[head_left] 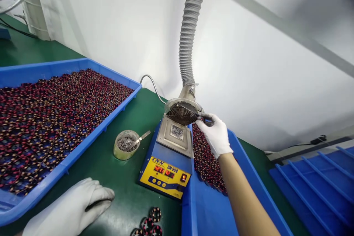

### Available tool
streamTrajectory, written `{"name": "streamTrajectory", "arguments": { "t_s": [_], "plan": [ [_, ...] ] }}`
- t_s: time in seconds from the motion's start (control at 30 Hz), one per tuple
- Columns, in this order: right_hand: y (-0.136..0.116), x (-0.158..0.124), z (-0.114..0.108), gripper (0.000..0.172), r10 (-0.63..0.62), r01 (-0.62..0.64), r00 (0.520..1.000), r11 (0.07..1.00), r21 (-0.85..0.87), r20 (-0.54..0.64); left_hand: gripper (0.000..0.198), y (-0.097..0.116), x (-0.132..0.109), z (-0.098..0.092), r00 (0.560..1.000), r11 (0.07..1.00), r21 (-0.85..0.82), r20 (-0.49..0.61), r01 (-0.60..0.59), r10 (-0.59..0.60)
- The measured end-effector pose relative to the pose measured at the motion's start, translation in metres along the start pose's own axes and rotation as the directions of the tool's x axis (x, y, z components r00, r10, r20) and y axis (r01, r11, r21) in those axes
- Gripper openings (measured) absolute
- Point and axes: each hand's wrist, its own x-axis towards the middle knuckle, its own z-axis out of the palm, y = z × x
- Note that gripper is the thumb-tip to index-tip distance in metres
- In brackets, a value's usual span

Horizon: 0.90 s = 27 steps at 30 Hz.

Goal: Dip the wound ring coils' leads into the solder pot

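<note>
My white-gloved right hand [214, 134] is closed around a dark, slim tool [203, 115], held beside the round fan grille above the solder pot [166, 169]. What the tool's far end holds, if anything, cannot be made out. The pot has a yellow front panel with lit red digits and a small square well of silvery metal [177, 132] on top. My left hand [80, 206], also gloved, lies on the green table with thumb and fingertips together and nothing visible in them. Several small ring-shaped wound coils [155, 214] sit to its right. A round tub [123, 155] of grey dross holds a metal scraper [142, 136].
A fume hood [184, 108] on a grey ribbed hose [190, 25] hangs behind the pot. Blue trays of coils stand left [110, 118] and right [240, 169]. Blue ribbed panels [318, 184] lie at far right. A white wall [110, 14] rises behind.
</note>
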Motion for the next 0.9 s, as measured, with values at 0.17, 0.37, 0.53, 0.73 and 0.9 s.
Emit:
{"name": "streamTrajectory", "arguments": {
  "t_s": [0.17,0.37,0.53,0.73,0.9],
  "plan": [
    [-0.018,-0.005,-0.002,0.034,-0.001,0.005,0.999,0.995,0.095,-0.039,0.022,0.010,0.003,-0.007,0.990,0.999,0.050,0.141,0.021,-0.028],
    [-0.033,-0.025,-0.016,0.025,-0.176,0.184,0.963,0.983,-0.019,0.203,0.026,0.020,0.005,-0.016,0.985,0.999,0.026,0.163,0.044,-0.048],
    [-0.024,-0.029,-0.009,0.031,-0.245,0.331,0.882,0.930,-0.158,0.403,0.022,0.018,0.005,-0.013,0.994,1.000,0.001,0.105,0.015,-0.015],
    [-0.022,-0.026,0.003,0.030,-0.255,0.409,0.841,0.877,-0.252,0.478,0.022,0.014,0.003,-0.011,0.993,1.000,0.020,0.116,0.014,-0.016],
    [-0.024,-0.026,0.005,0.029,-0.270,0.420,0.836,0.875,-0.242,0.477,0.023,0.013,0.003,-0.011,0.991,0.999,0.035,0.133,0.012,-0.017]
  ]
}}
